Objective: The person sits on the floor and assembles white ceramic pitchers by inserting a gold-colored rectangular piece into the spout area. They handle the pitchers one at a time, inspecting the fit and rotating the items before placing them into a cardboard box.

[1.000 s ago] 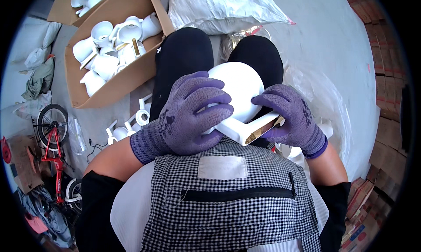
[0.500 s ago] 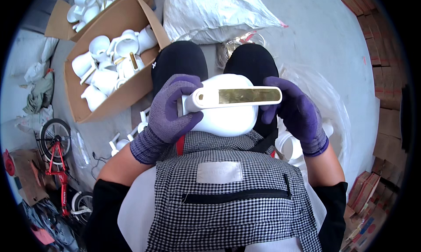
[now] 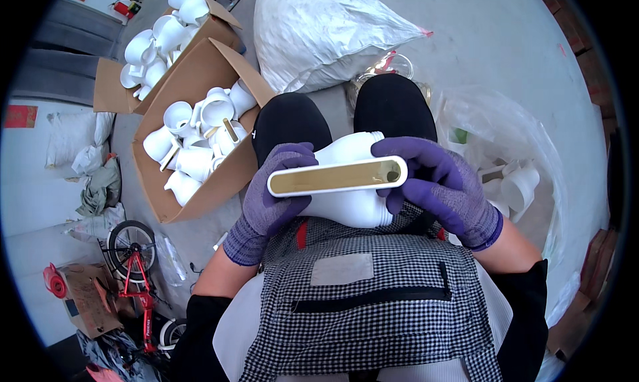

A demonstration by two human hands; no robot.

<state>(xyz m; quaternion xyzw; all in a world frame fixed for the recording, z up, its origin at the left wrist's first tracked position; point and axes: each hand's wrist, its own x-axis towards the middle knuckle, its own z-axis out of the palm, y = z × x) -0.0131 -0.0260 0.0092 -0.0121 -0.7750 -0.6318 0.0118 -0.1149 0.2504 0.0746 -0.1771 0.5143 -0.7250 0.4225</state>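
Observation:
A white pitcher [image 3: 356, 211] lies on its side above my lap, its broad handle turned up. Along the handle runs a gold strip [image 3: 319, 179], with a dark round hole near the right end. My left hand [image 3: 276, 189], in a grey and purple glove, closes around the pitcher's left end beside the handle. My right hand [image 3: 439, 182], gloved alike, grips the right end near the hole, thumb and fingers on either side of the handle tip. The fingers behind the pitcher are partly hidden.
An open cardboard box [image 3: 163, 199] of similar white pitchers stands to the left, a second box [image 3: 116, 92] behind it. A white sack [image 3: 326, 36] lies ahead. On the right, a clear plastic bag [image 3: 556, 162] holds white pieces. A red bicycle [image 3: 140, 282] stands at the far left.
The pitcher has been turned end for end; the handle's hole has gone from left to right. Both hands still hold it, the right now gripping more closely. The view has shifted.

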